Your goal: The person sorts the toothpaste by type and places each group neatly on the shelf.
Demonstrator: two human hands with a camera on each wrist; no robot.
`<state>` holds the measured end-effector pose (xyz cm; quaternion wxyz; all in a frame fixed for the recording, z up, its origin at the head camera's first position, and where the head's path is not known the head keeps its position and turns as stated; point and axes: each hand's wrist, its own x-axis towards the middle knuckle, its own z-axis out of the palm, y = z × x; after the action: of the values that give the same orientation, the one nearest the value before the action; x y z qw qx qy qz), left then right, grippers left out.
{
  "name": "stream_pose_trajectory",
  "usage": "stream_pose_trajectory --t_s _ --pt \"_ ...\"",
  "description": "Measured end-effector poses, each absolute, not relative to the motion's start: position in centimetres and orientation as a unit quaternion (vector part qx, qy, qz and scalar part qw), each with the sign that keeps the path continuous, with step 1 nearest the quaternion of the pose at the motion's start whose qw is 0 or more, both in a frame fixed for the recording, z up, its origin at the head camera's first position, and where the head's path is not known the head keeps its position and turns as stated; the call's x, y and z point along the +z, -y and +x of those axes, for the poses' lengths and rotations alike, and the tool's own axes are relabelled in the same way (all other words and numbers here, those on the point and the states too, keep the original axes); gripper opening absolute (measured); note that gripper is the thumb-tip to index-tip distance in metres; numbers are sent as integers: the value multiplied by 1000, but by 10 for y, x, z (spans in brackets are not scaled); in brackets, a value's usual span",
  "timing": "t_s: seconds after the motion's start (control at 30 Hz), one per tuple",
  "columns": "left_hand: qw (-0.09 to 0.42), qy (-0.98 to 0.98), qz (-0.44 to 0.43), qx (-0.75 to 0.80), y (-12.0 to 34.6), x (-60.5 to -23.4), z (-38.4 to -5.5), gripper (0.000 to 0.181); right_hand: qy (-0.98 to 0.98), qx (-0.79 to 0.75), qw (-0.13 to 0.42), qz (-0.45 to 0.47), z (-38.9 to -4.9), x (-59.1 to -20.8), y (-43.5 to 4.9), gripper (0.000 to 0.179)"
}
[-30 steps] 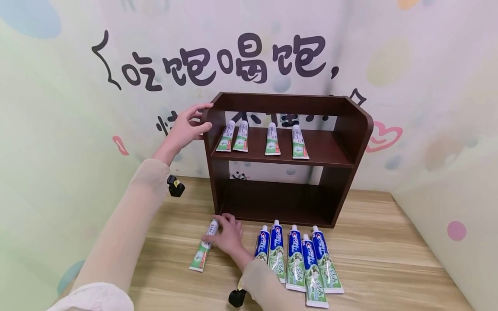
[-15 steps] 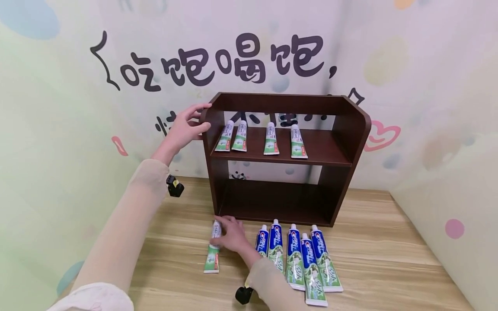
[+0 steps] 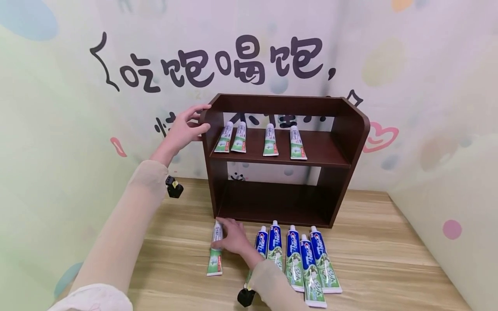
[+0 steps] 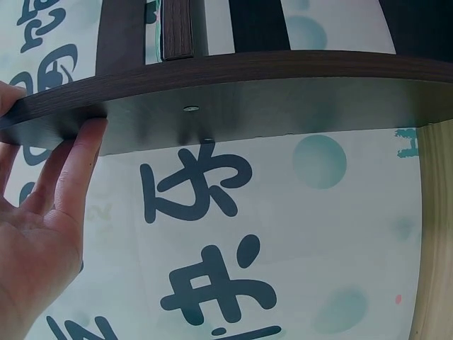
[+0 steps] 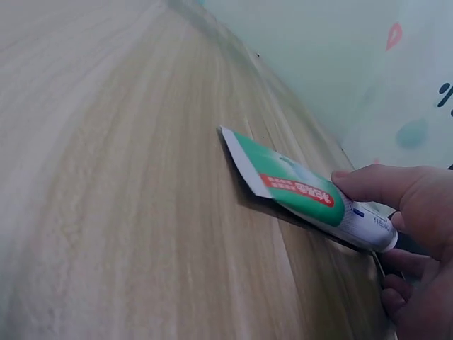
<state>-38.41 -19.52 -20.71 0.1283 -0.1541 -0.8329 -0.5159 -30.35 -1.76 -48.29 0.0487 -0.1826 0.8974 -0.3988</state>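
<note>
My left hand (image 3: pixel 183 131) grips the upper left side panel of a dark brown two-tier shelf (image 3: pixel 280 103). In the left wrist view, fingers (image 4: pixel 83 166) press one face of that panel and the thumb lies over the other. Below, in front of the shelf's lower left corner, my right hand (image 3: pixel 234 237) pinches a small white and green toothpaste tube (image 3: pixel 215 262) near its capped end. The right wrist view shows the tube (image 5: pixel 297 184) slanting just over the wooden table, its flat end pointing away from the thumb (image 5: pixel 375 183).
Several similar small tubes (image 3: pixel 270 140) lean on the upper tier. Larger blue and green toothpaste tubes (image 3: pixel 295 259) lie right of my right hand, partly behind the forearm. The lower tier (image 3: pixel 276 203) sits close above the wooden table (image 3: pixel 389 259). A printed wall (image 3: pixel 155 43) stands behind.
My right hand has shifted the small tube a little to the right and turned it from slanted to nearly straight toward the shelf. The left hand stays on the panel.
</note>
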Motion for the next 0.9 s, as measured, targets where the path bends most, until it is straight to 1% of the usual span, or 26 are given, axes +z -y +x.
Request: stream_pose_trajectory --t_s 0.37,0.7,0.9 --pt "128 832 -157 -517 194 -206 -384 55 -890 -412 38 -190 -304 -482 16 84" --pt "126 830 -153 -521 195 -207 -384 55 -891 -425 51 -148 -299 -480 17 86" --pt "126 829 -153 -523 194 -207 -385 55 -898 -407 55 -161 -300 -480 15 84"
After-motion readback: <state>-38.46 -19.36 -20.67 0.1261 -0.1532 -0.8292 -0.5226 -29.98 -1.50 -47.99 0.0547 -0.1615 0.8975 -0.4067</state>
